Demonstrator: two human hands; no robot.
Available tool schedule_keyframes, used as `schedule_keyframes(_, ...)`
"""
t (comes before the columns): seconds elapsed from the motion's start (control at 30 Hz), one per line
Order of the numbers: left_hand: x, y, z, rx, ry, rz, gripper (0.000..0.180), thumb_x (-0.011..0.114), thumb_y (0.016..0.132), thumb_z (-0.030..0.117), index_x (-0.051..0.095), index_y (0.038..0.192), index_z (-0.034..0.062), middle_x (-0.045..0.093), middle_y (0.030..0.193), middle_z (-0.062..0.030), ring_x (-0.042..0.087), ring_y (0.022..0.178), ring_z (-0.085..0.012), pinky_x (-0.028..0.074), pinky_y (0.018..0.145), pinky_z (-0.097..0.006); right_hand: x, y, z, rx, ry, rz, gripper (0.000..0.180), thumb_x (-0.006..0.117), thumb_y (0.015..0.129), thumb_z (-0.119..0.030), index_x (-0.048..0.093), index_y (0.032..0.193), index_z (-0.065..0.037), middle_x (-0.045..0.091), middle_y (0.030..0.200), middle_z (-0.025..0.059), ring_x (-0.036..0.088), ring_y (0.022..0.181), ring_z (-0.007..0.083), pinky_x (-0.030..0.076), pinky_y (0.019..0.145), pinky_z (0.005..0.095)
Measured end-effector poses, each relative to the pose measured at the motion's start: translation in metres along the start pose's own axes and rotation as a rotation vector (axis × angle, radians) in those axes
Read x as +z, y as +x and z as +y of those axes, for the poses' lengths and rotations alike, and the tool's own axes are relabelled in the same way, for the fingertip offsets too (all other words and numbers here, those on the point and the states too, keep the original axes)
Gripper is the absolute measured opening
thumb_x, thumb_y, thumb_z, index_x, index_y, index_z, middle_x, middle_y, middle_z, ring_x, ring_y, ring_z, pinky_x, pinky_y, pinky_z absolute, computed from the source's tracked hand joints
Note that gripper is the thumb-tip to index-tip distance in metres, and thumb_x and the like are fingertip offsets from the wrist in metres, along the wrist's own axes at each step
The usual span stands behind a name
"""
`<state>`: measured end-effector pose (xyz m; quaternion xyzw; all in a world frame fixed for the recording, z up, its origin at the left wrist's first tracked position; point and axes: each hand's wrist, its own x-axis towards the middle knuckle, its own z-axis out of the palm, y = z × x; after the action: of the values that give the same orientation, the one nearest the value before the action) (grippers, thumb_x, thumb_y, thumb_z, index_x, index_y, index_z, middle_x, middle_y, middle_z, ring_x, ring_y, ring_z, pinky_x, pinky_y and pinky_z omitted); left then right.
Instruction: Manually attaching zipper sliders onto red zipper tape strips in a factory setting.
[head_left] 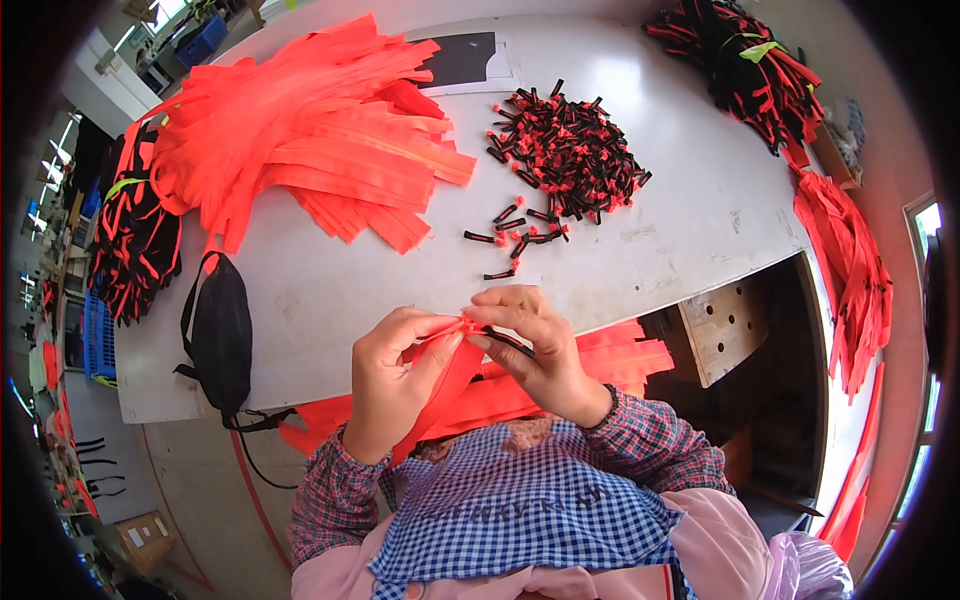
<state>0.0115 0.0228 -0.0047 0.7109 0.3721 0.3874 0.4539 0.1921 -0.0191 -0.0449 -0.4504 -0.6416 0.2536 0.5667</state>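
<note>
Close to the table's front edge my two hands meet. My left hand (pixel 390 375) pinches the end of a coral-red zipper tape (pixel 452 388), which hangs down toward my lap. Between the fingers and thumb of my right hand (pixel 545 350) is a small zipper slider with a black pull (pixel 508 342), held against that tape end. My fingertips partly cover the spot where slider and tape meet. More coral zipper tapes (pixel 625 358) lie across my lap, under my wrists. Beyond my hands is a heap of red sliders with black pulls (pixel 575 150), several lying loose at its near side.
A large fanned pile of coral tapes (pixel 310 120) covers the back left. Black-and-red bundles (pixel 140 225) hang at the left edge and lie at the far right (pixel 745 70). A black pouch (pixel 222 335) with a cord sits left. An open compartment with a perforated wooden board (pixel 722 330) is right.
</note>
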Motion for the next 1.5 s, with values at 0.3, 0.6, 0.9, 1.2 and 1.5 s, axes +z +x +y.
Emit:
schedule_keyframes(0.3, -0.008, -0.003, -0.014, -0.344, -0.633, -0.07, 0.021, 0.066, 0.094, 0.004, 0.065, 0.114, 0.0, 0.068, 0.104, -0.0035, 0.064, 0.093, -0.0103, 0.051, 0.085, -0.024, -0.002, -0.009, 0.002, 0.499, 0.749, -0.182, 0.013, 0.062, 0.098, -0.01, 0.063, 0.109, -0.003, 0.063, 0.103, -0.0009, 0.058, 0.091, 0.007, 0.05, 0.081, 0.0241)
schedule_keyframes(0.6, -0.01, -0.004, -0.013, -0.355, -0.872, -0.185, 0.031, 0.062, 0.096, 0.004, 0.057, 0.126, 0.0008, 0.065, 0.112, -0.0044, 0.061, 0.102, -0.0103, 0.049, 0.09, -0.025, -0.002, 0.005, -0.006, 0.536, 0.958, -0.281, 0.006, 0.061, 0.098, -0.011, 0.063, 0.1, -0.005, 0.059, 0.094, -0.0058, 0.049, 0.08, 0.0012, 0.04, 0.068, 0.019)
schedule_keyframes(0.9, -0.016, 0.001, -0.01, -0.388, -0.655, -0.336, 0.027, 0.064, 0.095, 0.007, 0.058, 0.12, 0.0, 0.065, 0.11, -0.0043, 0.062, 0.1, -0.0105, 0.049, 0.089, -0.025, -0.003, -0.003, -0.002, 0.611, 0.953, -0.295, 0.006, 0.061, 0.097, -0.009, 0.062, 0.095, -0.004, 0.061, 0.09, -0.005, 0.054, 0.083, 0.0029, 0.045, 0.076, 0.0221)
schedule_keyframes(1.2, -0.018, 0.0, 0.02, -0.099, -0.031, -0.235, 0.032, 0.07, 0.086, -0.004, 0.066, 0.118, -0.0017, 0.07, 0.103, -0.0078, 0.067, 0.092, -0.0143, 0.053, 0.083, -0.027, -0.003, 0.001, 0.0, -0.008, 0.348, -0.095, 0.019, 0.071, 0.09, -0.012, 0.07, 0.107, -0.003, 0.067, 0.093, 0.0085, 0.063, 0.085, 0.0209, 0.05, 0.072, 0.0298)
schedule_keyframes(1.5, -0.02, -0.001, 0.033, 0.029, 0.237, -0.256, 0.022, 0.072, 0.079, -0.009, 0.071, 0.1, -0.0014, 0.07, 0.09, -0.0116, 0.069, 0.081, -0.0196, 0.053, 0.069, -0.027, -0.005, 0.0, -0.006, -0.101, 0.295, -0.121, 0.018, 0.076, 0.085, -0.009, 0.07, 0.1, -0.002, 0.066, 0.092, 0.0087, 0.063, 0.084, 0.0218, 0.051, 0.071, 0.0325)
